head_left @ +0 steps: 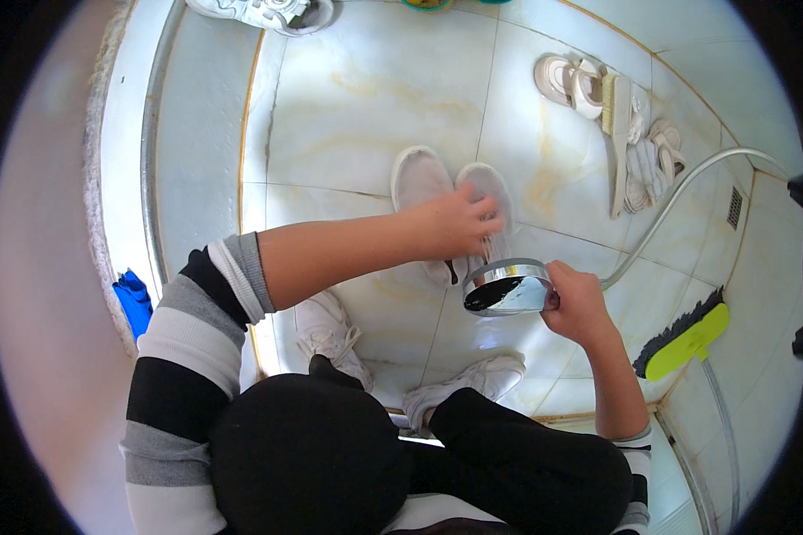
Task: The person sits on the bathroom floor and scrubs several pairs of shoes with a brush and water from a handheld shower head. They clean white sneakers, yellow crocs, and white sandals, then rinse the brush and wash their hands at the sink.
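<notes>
A chrome shower head (509,290) is gripped by its handle in my right hand (575,301), with thin streams of water running from it toward the shoes. A pair of pale slip-on shoes, the left shoe (417,174) and the right shoe (488,183), lies side by side on the tiles with toes pointing away from me. Over the right shoe is my left hand (459,221), its fingers apart and slightly blurred; it holds nothing I can see. Whether the fingertips touch the shoe is hard to tell.
At the far right lie white sandals (573,85), a long-handled brush (617,134) and more pale footwear (651,169). The shower hose (687,183) curves along the right wall. A green broom (687,341) leans nearby. White sneakers (268,12) stand far left. A drain (734,207) is at right.
</notes>
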The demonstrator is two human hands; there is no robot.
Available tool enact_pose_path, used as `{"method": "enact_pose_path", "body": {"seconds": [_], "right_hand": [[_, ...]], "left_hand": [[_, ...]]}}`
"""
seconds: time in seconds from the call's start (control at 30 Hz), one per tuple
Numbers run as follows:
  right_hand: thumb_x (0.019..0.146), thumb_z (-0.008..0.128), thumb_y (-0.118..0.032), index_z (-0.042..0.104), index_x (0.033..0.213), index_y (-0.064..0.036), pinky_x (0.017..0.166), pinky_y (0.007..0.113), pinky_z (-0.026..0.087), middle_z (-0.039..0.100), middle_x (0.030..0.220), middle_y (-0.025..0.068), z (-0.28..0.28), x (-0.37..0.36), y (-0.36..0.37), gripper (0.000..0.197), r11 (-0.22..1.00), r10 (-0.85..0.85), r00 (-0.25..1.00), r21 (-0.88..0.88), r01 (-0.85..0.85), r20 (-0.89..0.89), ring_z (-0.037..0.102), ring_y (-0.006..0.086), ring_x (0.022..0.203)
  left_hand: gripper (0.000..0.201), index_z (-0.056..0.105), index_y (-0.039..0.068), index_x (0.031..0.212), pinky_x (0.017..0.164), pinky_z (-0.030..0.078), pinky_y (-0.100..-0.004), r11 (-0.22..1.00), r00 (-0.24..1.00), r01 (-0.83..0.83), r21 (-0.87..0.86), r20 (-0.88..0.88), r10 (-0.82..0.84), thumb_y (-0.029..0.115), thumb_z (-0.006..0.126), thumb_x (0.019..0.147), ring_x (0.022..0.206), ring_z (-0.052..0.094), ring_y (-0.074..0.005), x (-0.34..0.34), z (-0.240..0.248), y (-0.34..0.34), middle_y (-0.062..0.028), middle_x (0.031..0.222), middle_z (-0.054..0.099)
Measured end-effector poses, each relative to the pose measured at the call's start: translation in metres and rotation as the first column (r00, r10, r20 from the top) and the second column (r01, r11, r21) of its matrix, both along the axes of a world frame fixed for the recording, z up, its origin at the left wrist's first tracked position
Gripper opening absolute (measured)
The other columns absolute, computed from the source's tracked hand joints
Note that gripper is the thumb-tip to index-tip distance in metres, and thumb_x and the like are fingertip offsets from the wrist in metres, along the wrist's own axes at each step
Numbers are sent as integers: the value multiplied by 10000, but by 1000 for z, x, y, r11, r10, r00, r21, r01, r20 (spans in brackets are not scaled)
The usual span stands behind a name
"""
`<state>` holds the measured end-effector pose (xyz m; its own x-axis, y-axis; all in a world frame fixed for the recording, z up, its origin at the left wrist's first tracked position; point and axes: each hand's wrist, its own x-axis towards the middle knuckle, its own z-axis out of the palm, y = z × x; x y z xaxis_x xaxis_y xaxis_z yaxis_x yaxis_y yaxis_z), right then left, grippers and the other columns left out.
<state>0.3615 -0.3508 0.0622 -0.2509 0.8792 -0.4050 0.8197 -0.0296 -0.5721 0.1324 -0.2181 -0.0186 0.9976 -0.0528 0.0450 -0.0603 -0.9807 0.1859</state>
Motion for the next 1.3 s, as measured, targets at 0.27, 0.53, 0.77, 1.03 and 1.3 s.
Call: {"method": "enact_pose_path", "body": {"seconds": [0.27, 0.53, 0.77, 1.03, 1.3], "right_hand": [[630, 635, -43, 499, 822, -72, 530, 434, 461, 561, 734, 107, 8, -9, 9, 237, 996, -88, 996, 22, 87, 16, 581, 351, 619], [656, 636, -38, 486, 809, -52, 522, 427, 460, 554, 702, 125, 7, -34, 40, 215, 991, -76, 996, 109, 80, -35, 585, 350, 606], [676, 627, -60, 468, 795, -31, 559, 460, 451, 549, 695, 158, 17, -75, 88, 200, 998, 55, 993, 42, -51, -105, 571, 388, 631], [694, 613, -75, 451, 786, -21, 617, 482, 436, 541, 709, 187, 32, -128, 141, 194, 998, -4, 993, -58, -3, -116, 560, 412, 681], [699, 606, -80, 446, 780, -16, 631, 470, 441, 546, 723, 196, 32, -156, 153, 191, 989, -42, 989, -146, 21, -140, 562, 411, 694]], "left_hand": [[186, 672, 54, 692, 628, 520, -354, 962, 986, -160, -220, -91, 143, 236, 638, 710, 794, 590, -260, 1, 3, 6, -105, 865, 596], [158, 708, 41, 781, 561, 514, -338, 961, 909, -260, 96, -313, 277, 162, 623, 723, 740, 596, -251, -42, 55, 38, -114, 815, 576], [159, 705, 44, 820, 614, 510, -317, 849, 722, -432, 304, -448, 527, 152, 623, 736, 856, 584, -247, -96, 93, 86, -87, 934, 580], [171, 703, 93, 881, 680, 485, -291, 688, 641, -485, 540, -316, 699, 161, 622, 747, 932, 555, -219, -157, 96, 130, -58, 979, 573], [258, 673, 105, 980, 797, 451, -342, 626, 516, -579, 522, -359, 777, 158, 657, 728, 1009, 552, -201, -165, 81, 150, -48, 1030, 589]]}}
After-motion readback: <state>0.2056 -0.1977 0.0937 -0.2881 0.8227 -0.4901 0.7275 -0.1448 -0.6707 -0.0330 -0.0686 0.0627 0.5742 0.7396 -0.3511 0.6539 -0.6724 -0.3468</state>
